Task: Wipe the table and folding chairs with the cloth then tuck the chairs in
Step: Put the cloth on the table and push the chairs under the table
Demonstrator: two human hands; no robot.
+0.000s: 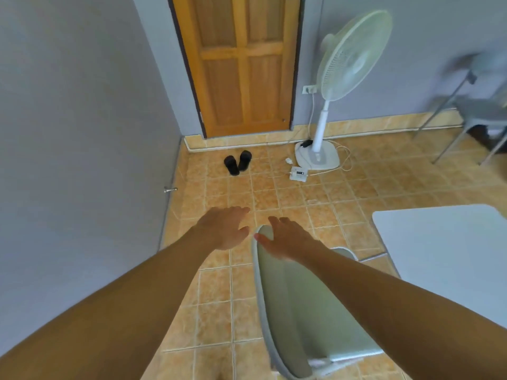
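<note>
Right hand (288, 239) open on chair (296, 311) top

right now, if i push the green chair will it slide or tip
Probably light: the green chair looks like thin plastic. It should slide on the smooth floor tiles. Pushed high, at the right hand, it may tip.

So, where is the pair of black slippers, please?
In the head view, the pair of black slippers lies on the tiled floor before the wooden door, left of the white pedestal fan.
</note>
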